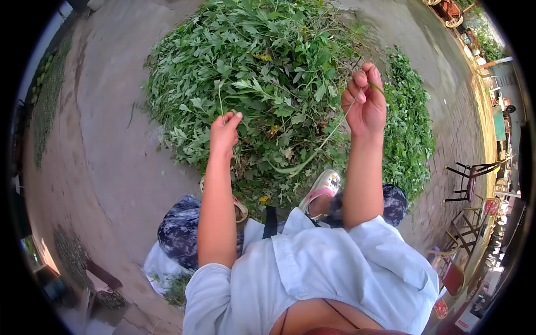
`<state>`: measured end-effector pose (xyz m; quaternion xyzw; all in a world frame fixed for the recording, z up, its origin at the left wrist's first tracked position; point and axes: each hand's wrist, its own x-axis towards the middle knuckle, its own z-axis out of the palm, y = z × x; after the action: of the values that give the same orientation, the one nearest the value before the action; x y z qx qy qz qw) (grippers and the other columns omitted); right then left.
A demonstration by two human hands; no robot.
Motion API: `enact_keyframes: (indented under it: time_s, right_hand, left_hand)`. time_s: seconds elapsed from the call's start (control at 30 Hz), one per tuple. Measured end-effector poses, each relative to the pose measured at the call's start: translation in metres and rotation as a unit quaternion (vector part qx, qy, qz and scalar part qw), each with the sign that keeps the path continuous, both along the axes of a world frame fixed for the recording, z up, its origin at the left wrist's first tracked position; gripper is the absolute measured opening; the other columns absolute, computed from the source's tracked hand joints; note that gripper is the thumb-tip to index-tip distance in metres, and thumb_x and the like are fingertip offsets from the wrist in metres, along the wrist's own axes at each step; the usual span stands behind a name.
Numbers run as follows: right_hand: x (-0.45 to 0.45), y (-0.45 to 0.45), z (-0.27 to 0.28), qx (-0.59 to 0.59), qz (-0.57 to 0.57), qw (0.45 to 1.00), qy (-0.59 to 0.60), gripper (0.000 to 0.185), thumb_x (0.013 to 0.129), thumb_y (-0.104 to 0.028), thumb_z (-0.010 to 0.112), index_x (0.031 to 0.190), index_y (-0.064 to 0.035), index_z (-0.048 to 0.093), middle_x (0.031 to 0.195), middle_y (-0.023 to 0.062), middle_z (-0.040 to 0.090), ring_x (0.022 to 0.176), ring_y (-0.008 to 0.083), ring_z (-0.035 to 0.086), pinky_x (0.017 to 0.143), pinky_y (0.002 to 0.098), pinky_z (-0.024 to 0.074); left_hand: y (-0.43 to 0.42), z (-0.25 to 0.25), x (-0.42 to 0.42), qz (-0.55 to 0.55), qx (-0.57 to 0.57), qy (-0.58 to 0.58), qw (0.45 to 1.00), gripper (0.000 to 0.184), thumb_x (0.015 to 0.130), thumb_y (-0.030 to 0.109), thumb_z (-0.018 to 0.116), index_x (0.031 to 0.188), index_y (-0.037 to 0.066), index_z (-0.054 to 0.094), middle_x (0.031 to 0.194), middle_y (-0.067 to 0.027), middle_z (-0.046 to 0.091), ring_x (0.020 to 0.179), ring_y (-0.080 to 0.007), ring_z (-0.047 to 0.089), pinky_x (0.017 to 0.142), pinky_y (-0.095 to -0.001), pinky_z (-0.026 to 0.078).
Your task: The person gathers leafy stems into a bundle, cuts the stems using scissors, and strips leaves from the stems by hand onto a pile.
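Pinching a slender green stem [220, 98] between thumb and fingers of the left hand [224, 134], pointing away over the big heap of leafy cuttings [190, 84]. Gripping a long thin stalk [336, 131] in the curled fingers of the right hand [365, 106], near the smaller green heap [412, 125]; trailing down and leftward from those fingertips, toward the big heap's near side.

pale-blue shirt [329, 265], elbow-length sleeves [209, 290] | thin dark neck cord [341, 314] | mottled navy-and-white trousers [180, 229] | white right clog [326, 182], pink strap [319, 193]
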<state>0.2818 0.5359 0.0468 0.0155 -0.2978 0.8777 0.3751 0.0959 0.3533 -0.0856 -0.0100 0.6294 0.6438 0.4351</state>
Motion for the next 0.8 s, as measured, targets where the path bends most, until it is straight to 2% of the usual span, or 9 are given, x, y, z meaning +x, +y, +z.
enact_keyframes:
  time_s: [0.07, 0.17, 0.3, 0.4, 0.47, 0.57, 0.67, 0.73, 0.8]
  right_hand:
    - [0.003, -0.008, -0.005, 0.022, -0.067, 0.986, -0.154, 0.013, 0.088, -0.015, 0.049, 0.091, -0.0032, 0.052, 0.075, 0.0069, 0.059, 0.056, 0.0091, 0.055, 0.052, 0.0223, 0.048]
    - [-0.01, -0.043, -0.016, 0.054, -0.09, 0.927, -0.36, 0.013, 0.085, -0.014, 0.053, 0.089, -0.0018, 0.054, 0.076, 0.0063, 0.06, 0.06, 0.0099, 0.057, 0.055, 0.0218, 0.049]
    - [-0.033, -0.109, -0.039, 0.207, -0.103, 0.895, -0.382, 0.011, 0.081, -0.006, 0.054, 0.088, 0.0012, 0.059, 0.074, 0.0008, 0.059, 0.067, 0.0062, 0.052, 0.06, 0.0203, 0.0425]
    - [-0.043, -0.134, -0.046, 0.126, 0.038, 0.94, -0.316, 0.025, 0.078, -0.005, 0.055, 0.103, -0.0003, 0.055, 0.086, 0.0023, 0.06, 0.075, 0.0079, 0.054, 0.066, 0.0243, 0.0454]
    - [-0.045, -0.138, -0.04, 0.315, -0.031, 0.904, -0.287, 0.036, 0.079, -0.011, 0.057, 0.112, -0.0017, 0.051, 0.09, 0.0053, 0.06, 0.077, 0.0103, 0.056, 0.067, 0.026, 0.0467]
    - [-0.039, -0.108, -0.057, 0.316, -0.024, 0.86, -0.399, 0.029, 0.078, -0.016, 0.059, 0.103, -0.0014, 0.056, 0.083, 0.0062, 0.061, 0.072, 0.012, 0.056, 0.066, 0.0263, 0.0461]
    - [-0.028, -0.054, -0.092, 0.223, -0.167, 0.836, -0.473, 0.019, 0.078, -0.018, 0.059, 0.085, -0.0001, 0.06, 0.068, 0.0043, 0.06, 0.063, 0.0109, 0.054, 0.061, 0.0256, 0.0441]
    - [-0.02, -0.016, -0.099, 0.217, -0.29, 0.791, -0.494, 0.017, 0.078, -0.016, 0.059, 0.083, -0.0001, 0.059, 0.074, 0.0062, 0.059, 0.066, 0.0119, 0.054, 0.06, 0.027, 0.0437]
    - [-0.016, 0.015, -0.105, 0.26, -0.402, 0.691, -0.541, 0.019, 0.077, -0.018, 0.06, 0.084, -0.0012, 0.06, 0.082, 0.0093, 0.057, 0.072, 0.0169, 0.056, 0.064, 0.0307, 0.0445]
  left_hand:
    - [-0.004, 0.041, -0.001, -0.006, 0.136, 0.011, 0.991, 0.016, 0.082, 0.018, 0.059, 0.088, 0.008, 0.049, 0.066, 0.0046, 0.047, 0.039, -0.0011, 0.024, 0.036, -0.0196, 0.021]
    - [-0.007, 0.107, 0.029, -0.134, 0.153, 0.034, 0.978, 0.011, 0.086, 0.018, 0.052, 0.09, 0.008, 0.048, 0.076, 0.003, 0.049, 0.039, -0.0008, 0.026, 0.036, -0.0178, 0.025]
    - [-0.018, 0.113, 0.064, -0.25, 0.045, 0.119, 0.96, 0.017, 0.088, 0.014, 0.047, 0.102, 0.005, 0.049, 0.074, 0.0014, 0.051, 0.041, -0.0015, 0.032, 0.036, -0.0187, 0.028]
    - [-0.045, 0.107, 0.048, -0.213, 0.055, 0.361, 0.906, 0.011, 0.084, 0.008, 0.049, 0.086, -0.002, 0.051, 0.073, -0.0042, 0.058, 0.068, -0.014, 0.052, 0.063, -0.0274, 0.042]
    - [-0.08, 0.145, 0.033, -0.198, -0.105, 0.475, 0.851, 0.011, 0.083, 0.009, 0.049, 0.087, -0.001, 0.051, 0.071, -0.009, 0.056, 0.063, -0.0149, 0.05, 0.058, -0.0277, 0.04]
    - [-0.161, 0.17, -0.004, -0.041, -0.239, 0.569, 0.785, 0.011, 0.082, 0.005, 0.047, 0.09, -0.002, 0.049, 0.074, -0.0108, 0.055, 0.063, -0.0171, 0.049, 0.059, -0.0291, 0.041]
    - [-0.292, 0.142, -0.047, -0.044, -0.32, 0.548, 0.772, 0.016, 0.083, 0.007, 0.046, 0.092, -0.004, 0.049, 0.073, -0.0123, 0.053, 0.067, -0.0187, 0.048, 0.062, -0.0319, 0.04]
    - [-0.378, 0.108, -0.038, -0.046, -0.43, 0.501, 0.75, 0.015, 0.08, 0.008, 0.049, 0.086, -0.005, 0.052, 0.07, -0.0141, 0.055, 0.065, -0.021, 0.051, 0.061, -0.0328, 0.041]
    - [-0.436, 0.096, 0.006, -0.105, -0.534, 0.441, 0.714, 0.015, 0.074, 0.008, 0.052, 0.076, -0.006, 0.054, 0.063, -0.0156, 0.057, 0.056, -0.026, 0.054, 0.056, -0.0369, 0.042]
